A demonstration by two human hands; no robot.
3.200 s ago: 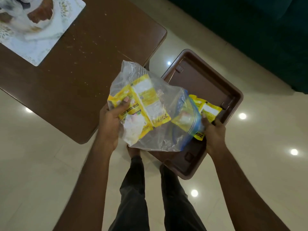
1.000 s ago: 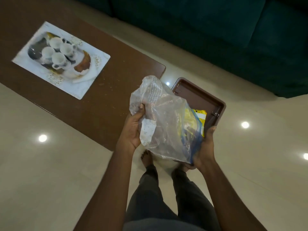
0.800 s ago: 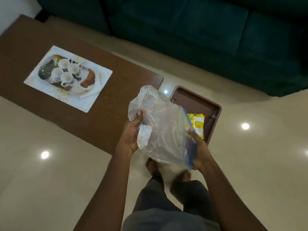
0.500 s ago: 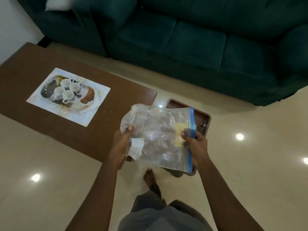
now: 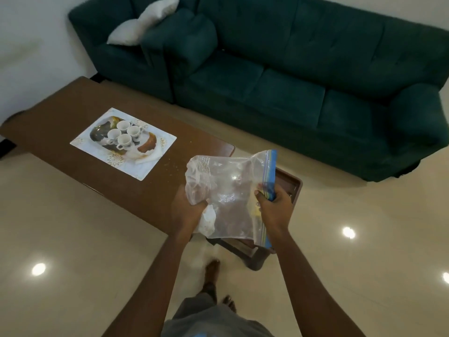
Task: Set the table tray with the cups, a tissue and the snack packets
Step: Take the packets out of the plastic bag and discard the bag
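Note:
I hold a clear zip bag with a blue seal strip in both hands. My left hand grips its crumpled left side; my right hand pinches the blue strip. The bag looks empty. Behind it stands a brown tray table, mostly hidden, with a bit of yellow snack packet showing through the plastic. Several white cups sit on a patterned placemat on the long brown coffee table. A white tissue lies beside the cups.
A dark green sofa with a green cushion and a white pillow fills the back. The floor is glossy cream tile with light reflections. My bare feet stand below the bag, beside the coffee table's near end.
The yellow packets left the bag and lie on the tray table. My view has tilted up and back, bringing the sofa in. My left hand has bunched the bag's left side.

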